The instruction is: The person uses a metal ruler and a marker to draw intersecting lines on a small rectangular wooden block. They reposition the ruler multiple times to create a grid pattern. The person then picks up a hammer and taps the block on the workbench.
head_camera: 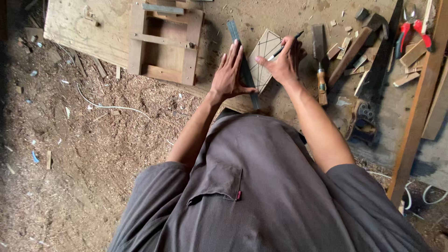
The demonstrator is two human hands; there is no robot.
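My left hand point(229, 72) lies flat, fingers spread, pressing a long dark metal ruler point(235, 32) against a small pale wooden board point(265, 46) marked with drawn lines. My right hand point(285, 60) grips a dark pencil point(288, 42) with its tip on the board's right side. Board and ruler rest on a dusty plywood work surface point(84, 28). My grey shirt fills the lower part of the view.
A wooden frame jig point(163, 42) lies left of the ruler. A chisel with a wooden handle point(320, 60), a hammer point(359, 39), red-handled pliers point(413, 30), wood offcuts point(410, 58) and a long plank point(417, 112) sit to the right. Sawdust covers the floor point(93, 154) on the left.
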